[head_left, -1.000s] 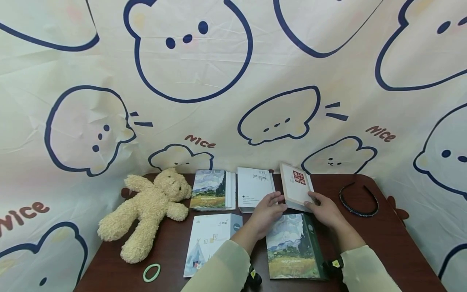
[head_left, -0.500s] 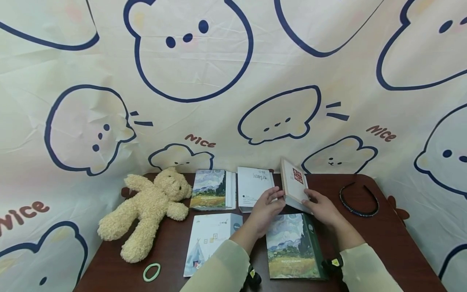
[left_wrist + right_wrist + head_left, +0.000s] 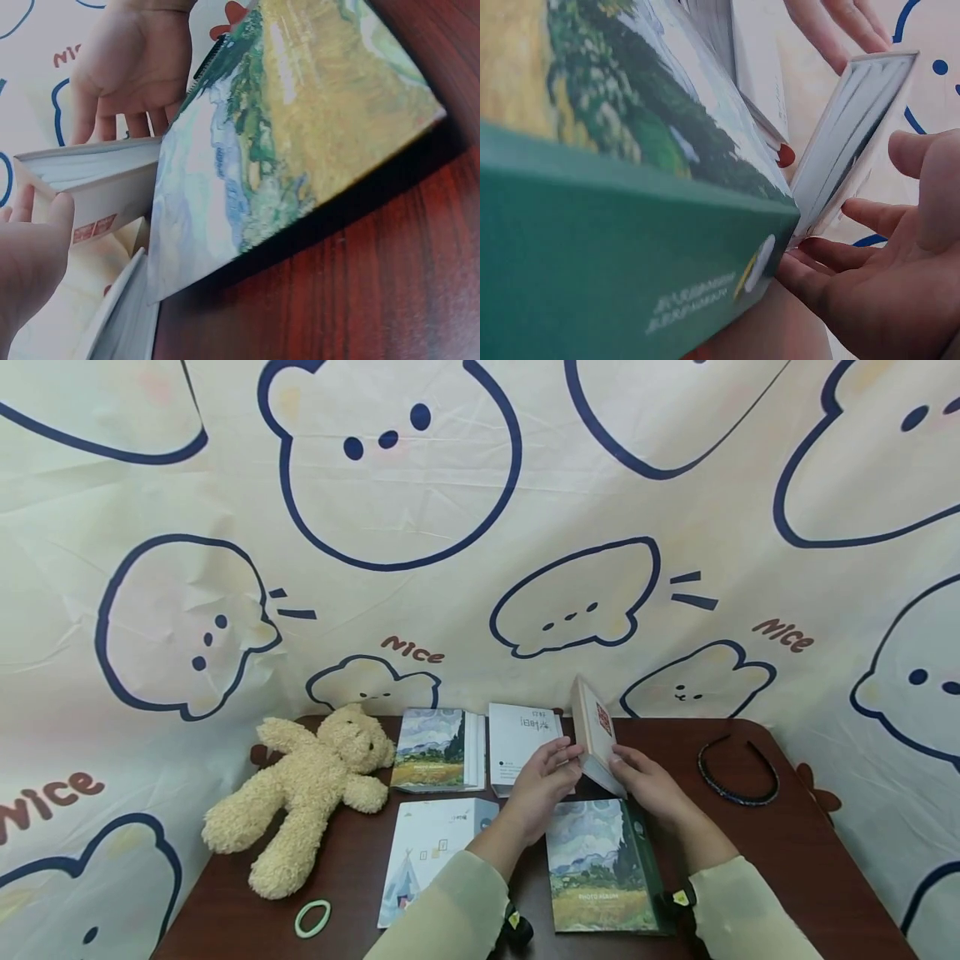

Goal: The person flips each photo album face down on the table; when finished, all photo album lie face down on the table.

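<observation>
In the head view, the left hand [image 3: 538, 785] and right hand [image 3: 654, 783] support a tilted cream book [image 3: 597, 739] between unclenched fingers, near the table's [image 3: 795, 835] far edge, beyond a landscape-covered photo album [image 3: 600, 868]. The left wrist view shows white pages [image 3: 97, 165] inside the book's covers; the right wrist view shows them beyond the album's green spine [image 3: 615, 255].

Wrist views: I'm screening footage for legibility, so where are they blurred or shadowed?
Left wrist: the photo album looks soft, dark shadow beside it on the table; right wrist: white lettering on its green spine is unreadably blurred.
</observation>
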`<state>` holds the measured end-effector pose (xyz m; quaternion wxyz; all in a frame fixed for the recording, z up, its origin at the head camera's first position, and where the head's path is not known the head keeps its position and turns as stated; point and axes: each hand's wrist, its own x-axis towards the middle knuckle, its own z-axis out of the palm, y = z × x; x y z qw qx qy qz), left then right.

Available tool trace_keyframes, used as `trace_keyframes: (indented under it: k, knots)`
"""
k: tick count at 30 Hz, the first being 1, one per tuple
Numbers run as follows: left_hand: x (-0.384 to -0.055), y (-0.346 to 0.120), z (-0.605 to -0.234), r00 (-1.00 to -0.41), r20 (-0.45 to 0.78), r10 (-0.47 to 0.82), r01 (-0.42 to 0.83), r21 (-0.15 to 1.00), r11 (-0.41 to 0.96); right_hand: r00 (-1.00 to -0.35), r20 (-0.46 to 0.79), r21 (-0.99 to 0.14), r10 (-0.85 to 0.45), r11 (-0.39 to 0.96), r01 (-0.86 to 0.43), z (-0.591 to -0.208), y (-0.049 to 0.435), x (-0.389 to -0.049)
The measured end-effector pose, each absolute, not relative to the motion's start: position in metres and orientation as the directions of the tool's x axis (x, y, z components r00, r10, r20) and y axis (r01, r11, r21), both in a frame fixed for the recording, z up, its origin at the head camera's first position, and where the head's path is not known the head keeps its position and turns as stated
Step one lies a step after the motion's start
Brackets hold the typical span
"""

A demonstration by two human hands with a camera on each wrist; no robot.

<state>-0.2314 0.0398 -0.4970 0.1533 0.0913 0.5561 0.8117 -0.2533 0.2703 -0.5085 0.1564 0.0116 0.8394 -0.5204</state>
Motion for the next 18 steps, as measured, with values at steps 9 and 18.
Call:
trace_keyframes:
  k: [9, 18]
  knots:
    - [-0.232, 0.037, -0.488, -0.937, 0.0, 0.349, -0.128, 0.93, -0.344, -0.949, -0.252, -0.912, -0.187, 0.375, 0.168, -0.509, 0.259, -0.257]
    - [-0.233, 0.037, -0.481, -0.942, 0.028, 0.335, -0.105, 0.922, -0.372, -0.941, -0.244, -0.944, -0.236, 0.282, 0.174, -0.509, 0.256, -0.259]
